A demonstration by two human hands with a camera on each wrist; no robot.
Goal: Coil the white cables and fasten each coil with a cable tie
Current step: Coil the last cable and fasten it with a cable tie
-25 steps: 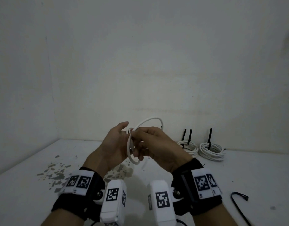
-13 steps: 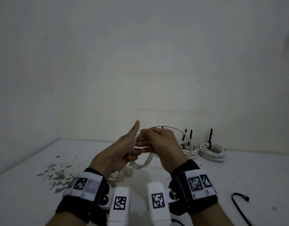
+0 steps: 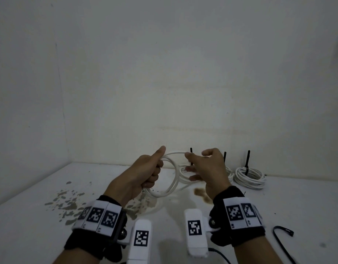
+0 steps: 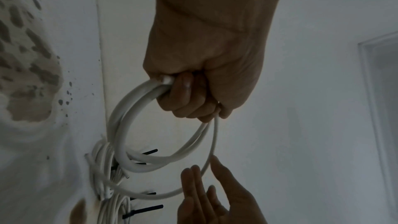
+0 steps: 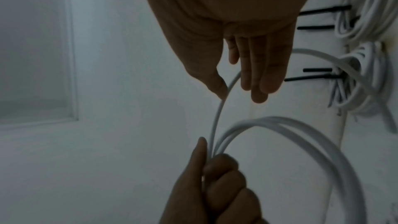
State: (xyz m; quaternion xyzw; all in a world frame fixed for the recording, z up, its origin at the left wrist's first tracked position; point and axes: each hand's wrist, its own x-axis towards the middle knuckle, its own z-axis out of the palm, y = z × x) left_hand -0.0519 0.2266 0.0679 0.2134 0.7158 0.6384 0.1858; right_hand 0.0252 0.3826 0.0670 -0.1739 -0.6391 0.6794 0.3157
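Since the earlier frames, the right hand [image 3: 206, 168] has drawn away from the left hand [image 3: 145, 172], pulling a fresh arc of cable [image 3: 173, 180] out to the right. The left hand is closed in a fist round the gathered loops, thumb up, holding the coil above the table [image 3: 40, 235]. The right hand's fingers [image 5: 258, 74] are nearly straight; the strand passes between thumb and fingers in a light pinch, and how firm that pinch is cannot be told.

Handling, as judged: the cable is light, smooth and springy. It holds a round curve and will likely spring open if released. Hold all turns together at one point, as the left hand does. Guide the free strand loosely so it can slide.

Tied coils [image 3: 249, 177] lie by the wall. One black tie [image 3: 282, 237] lies near the right wrist.
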